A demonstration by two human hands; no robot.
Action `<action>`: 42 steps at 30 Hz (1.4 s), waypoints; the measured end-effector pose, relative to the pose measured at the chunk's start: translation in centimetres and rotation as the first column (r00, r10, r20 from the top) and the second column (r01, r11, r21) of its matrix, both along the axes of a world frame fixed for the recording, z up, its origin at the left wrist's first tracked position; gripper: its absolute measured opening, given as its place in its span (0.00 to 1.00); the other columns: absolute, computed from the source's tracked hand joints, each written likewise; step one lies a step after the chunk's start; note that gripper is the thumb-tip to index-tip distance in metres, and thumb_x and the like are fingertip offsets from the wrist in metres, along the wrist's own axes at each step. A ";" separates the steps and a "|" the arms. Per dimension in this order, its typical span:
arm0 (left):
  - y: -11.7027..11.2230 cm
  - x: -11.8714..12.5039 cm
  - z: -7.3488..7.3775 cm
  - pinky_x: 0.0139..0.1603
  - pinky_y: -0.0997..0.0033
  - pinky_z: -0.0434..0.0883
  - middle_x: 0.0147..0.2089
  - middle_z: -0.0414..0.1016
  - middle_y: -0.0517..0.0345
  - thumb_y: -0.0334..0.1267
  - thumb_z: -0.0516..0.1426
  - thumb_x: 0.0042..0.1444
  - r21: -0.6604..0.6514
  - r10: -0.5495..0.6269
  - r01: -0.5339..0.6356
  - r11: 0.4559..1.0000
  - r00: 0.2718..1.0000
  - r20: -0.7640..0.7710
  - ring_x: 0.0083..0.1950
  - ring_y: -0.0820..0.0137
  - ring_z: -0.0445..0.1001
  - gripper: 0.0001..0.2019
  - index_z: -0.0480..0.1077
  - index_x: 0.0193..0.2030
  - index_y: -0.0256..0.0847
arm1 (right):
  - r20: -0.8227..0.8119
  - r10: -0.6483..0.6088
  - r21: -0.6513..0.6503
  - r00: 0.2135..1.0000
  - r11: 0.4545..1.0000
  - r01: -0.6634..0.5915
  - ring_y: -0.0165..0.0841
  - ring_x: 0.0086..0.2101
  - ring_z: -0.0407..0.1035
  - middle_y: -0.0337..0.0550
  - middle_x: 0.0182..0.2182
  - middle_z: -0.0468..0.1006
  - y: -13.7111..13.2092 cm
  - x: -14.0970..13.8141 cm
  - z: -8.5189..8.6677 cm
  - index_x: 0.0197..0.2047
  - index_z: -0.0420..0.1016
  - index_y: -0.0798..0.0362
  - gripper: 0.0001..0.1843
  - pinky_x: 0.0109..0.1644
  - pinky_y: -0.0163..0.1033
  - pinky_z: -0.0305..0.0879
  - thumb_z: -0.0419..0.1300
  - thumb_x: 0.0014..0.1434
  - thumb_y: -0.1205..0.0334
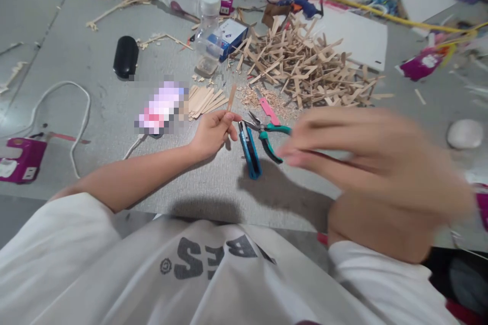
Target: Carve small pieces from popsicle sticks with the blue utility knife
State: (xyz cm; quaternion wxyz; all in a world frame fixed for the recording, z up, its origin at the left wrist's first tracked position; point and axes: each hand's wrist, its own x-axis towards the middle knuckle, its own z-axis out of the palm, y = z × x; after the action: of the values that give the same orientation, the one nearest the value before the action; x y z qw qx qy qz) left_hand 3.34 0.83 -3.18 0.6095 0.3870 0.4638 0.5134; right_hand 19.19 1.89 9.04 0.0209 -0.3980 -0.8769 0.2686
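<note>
My left hand [213,132] rests on the grey mat and pinches a flat wooden stick [231,97], which points up and away from me. Just right of it lie a blue cutter [249,150] and teal-handled pliers [269,137], with a pink strip [269,110] beyond them. My right hand [366,155] hovers close to the camera, smeared by motion, its fingers stretched toward the pliers. A thin reddish line shows under its fingers; I cannot make out what that is.
A heap of cut wooden sticks [305,68] lies behind the tools, with a small stack of flat sticks [204,101] and sawdust [255,96] beside it. Further back stand a plastic bottle [208,30], a blue box [231,35], a glue gun [301,4] and a black case [125,57]. A white cable [82,111] runs at left.
</note>
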 end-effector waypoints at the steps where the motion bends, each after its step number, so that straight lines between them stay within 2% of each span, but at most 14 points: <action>1: 0.1 -0.2 0.0 0.20 0.74 0.65 0.22 0.73 0.64 0.59 0.62 0.76 0.021 0.017 -0.016 1.000 0.999 -0.034 0.18 0.77 0.57 0.22 0.77 0.43 0.39 | 0.014 0.005 -0.003 1.000 1.000 -0.005 0.44 0.47 0.83 0.51 0.47 0.88 0.1 -0.1 -0.2 0.54 0.88 0.51 0.18 0.53 0.47 0.76 0.77 0.67 0.50; 4: 0.4 -0.7 0.1 0.21 0.74 0.60 0.19 0.64 0.67 0.63 0.62 0.74 0.091 0.080 -0.069 0.993 0.991 -0.112 0.19 0.77 0.58 0.25 0.78 0.40 0.40 | 0.064 0.035 -0.024 0.997 0.999 -0.034 0.42 0.42 0.82 0.47 0.40 0.88 0.5 -0.4 -1.2 0.50 0.88 0.51 0.15 0.50 0.44 0.71 0.77 0.66 0.51; 8: 0.5 -0.9 0.1 0.22 0.72 0.58 0.21 0.60 0.69 0.58 0.61 0.76 0.101 0.085 -0.077 0.992 0.993 -0.077 0.21 0.76 0.56 0.21 0.77 0.41 0.42 | 0.202 0.091 -0.089 0.975 0.993 -0.074 0.40 0.39 0.82 0.46 0.37 0.88 1.2 -0.5 -2.2 0.46 0.87 0.52 0.07 0.46 0.42 0.67 0.71 0.71 0.57; 15: 0.2 -0.7 0.0 0.23 0.70 0.58 0.21 0.66 0.66 0.59 0.61 0.73 0.095 0.069 -0.062 0.994 0.995 -0.072 0.20 0.74 0.57 0.20 0.77 0.43 0.43 | 0.551 -0.091 0.123 0.829 0.992 0.027 0.58 0.41 0.84 0.65 0.40 0.89 1.1 0.1 -2.3 0.59 0.82 0.59 0.20 0.33 0.47 0.52 0.65 0.74 0.53; 18: 0.1 -0.9 0.2 0.23 0.69 0.58 0.20 0.69 0.64 0.63 0.62 0.71 0.104 0.075 -0.065 0.992 0.993 -0.094 0.20 0.74 0.59 0.23 0.77 0.42 0.43 | 0.523 -0.057 0.099 0.850 0.995 0.006 0.57 0.40 0.84 0.66 0.40 0.88 0.9 0.1 -2.7 0.61 0.78 0.61 0.18 0.34 0.48 0.53 0.62 0.72 0.62; 21: 0.0 -0.9 0.5 0.22 0.69 0.57 0.20 0.70 0.63 0.66 0.64 0.68 0.110 0.092 -0.085 0.990 0.994 -0.062 0.20 0.74 0.61 0.25 0.77 0.40 0.43 | 0.460 -0.079 0.072 0.884 0.996 0.051 0.52 0.38 0.82 0.61 0.40 0.87 1.6 0.5 -2.8 0.57 0.77 0.58 0.16 0.34 0.47 0.54 0.64 0.67 0.63; 26: -0.1 -0.8 0.7 0.22 0.71 0.58 0.19 0.69 0.65 0.69 0.66 0.65 0.142 0.156 -0.150 0.978 0.987 -0.032 0.19 0.76 0.60 0.28 0.78 0.38 0.42 | 0.168 -0.297 -0.040 0.940 0.951 0.308 0.41 0.32 0.75 0.43 0.35 0.83 4.0 2.4 -2.5 0.53 0.73 0.49 0.24 0.34 0.44 0.61 0.74 0.56 0.57; 29: -0.1 -0.7 0.7 0.21 0.72 0.57 0.19 0.69 0.65 0.68 0.66 0.64 0.150 0.159 -0.156 0.976 0.987 -0.007 0.18 0.77 0.57 0.28 0.79 0.38 0.41 | -0.047 -0.382 -0.104 0.923 0.921 0.376 0.42 0.33 0.76 0.41 0.33 0.81 4.9 3.2 -2.6 0.44 0.75 0.47 0.15 0.38 0.46 0.67 0.73 0.59 0.54; 31: -0.1 -0.7 0.7 0.21 0.72 0.55 0.20 0.71 0.64 0.66 0.67 0.64 0.134 0.147 -0.147 0.980 0.989 0.015 0.18 0.78 0.56 0.27 0.79 0.39 0.40 | -0.196 -0.372 -0.020 0.908 0.927 0.375 0.44 0.37 0.78 0.44 0.35 0.82 4.8 3.4 -2.8 0.40 0.76 0.47 0.08 0.44 0.49 0.71 0.67 0.67 0.53; 34: -0.2 -0.7 0.9 0.20 0.73 0.54 0.22 0.73 0.64 0.63 0.69 0.64 0.121 0.130 -0.135 0.983 0.990 0.045 0.18 0.79 0.57 0.25 0.79 0.41 0.39 | -0.290 -0.264 0.249 0.920 0.907 0.339 0.47 0.46 0.80 0.51 0.46 0.84 4.2 3.3 -3.5 0.47 0.80 0.47 0.12 0.50 0.51 0.73 0.58 0.76 0.52; 36: -0.2 -0.6 0.9 0.20 0.74 0.55 0.22 0.74 0.63 0.63 0.69 0.64 0.125 0.120 -0.126 0.984 0.991 0.053 0.18 0.79 0.58 0.25 0.79 0.41 0.39 | -0.179 -0.206 0.428 0.962 0.864 0.264 0.49 0.50 0.80 0.54 0.53 0.85 3.9 3.1 -4.0 0.55 0.82 0.48 0.16 0.47 0.49 0.70 0.54 0.76 0.53; 38: -0.3 -0.5 0.9 0.19 0.75 0.55 0.22 0.74 0.64 0.66 0.69 0.64 0.133 0.099 -0.106 0.985 0.993 0.061 0.18 0.80 0.58 0.27 0.78 0.42 0.39 | 0.005 -0.193 0.526 0.981 0.835 0.162 0.50 0.48 0.81 0.55 0.52 0.87 3.9 2.9 -4.6 0.60 0.81 0.50 0.19 0.41 0.47 0.64 0.54 0.74 0.56; 40: -0.4 -0.5 0.8 0.19 0.76 0.57 0.21 0.74 0.64 0.69 0.68 0.64 0.136 0.067 -0.075 0.988 0.996 0.062 0.17 0.80 0.58 0.29 0.75 0.40 0.40 | 0.160 -0.198 0.551 0.967 0.831 0.079 0.50 0.45 0.81 0.55 0.48 0.88 4.2 2.7 -5.1 0.59 0.81 0.53 0.20 0.38 0.46 0.57 0.55 0.72 0.56; 42: -0.5 -0.4 0.8 0.19 0.76 0.59 0.22 0.75 0.64 0.70 0.68 0.64 0.146 0.053 -0.059 0.987 0.997 0.051 0.17 0.80 0.59 0.30 0.73 0.37 0.41 | 0.228 -0.195 0.545 0.954 0.838 0.041 0.51 0.44 0.80 0.58 0.48 0.88 4.5 2.5 -5.5 0.58 0.80 0.55 0.22 0.38 0.45 0.55 0.57 0.73 0.49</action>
State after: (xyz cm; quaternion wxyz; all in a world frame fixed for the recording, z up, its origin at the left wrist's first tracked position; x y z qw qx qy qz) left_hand 2.90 0.36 -2.41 0.5752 0.4058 0.4208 0.5722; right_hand 21.73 6.42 3.50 0.0259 -0.4635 -0.8846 -0.0456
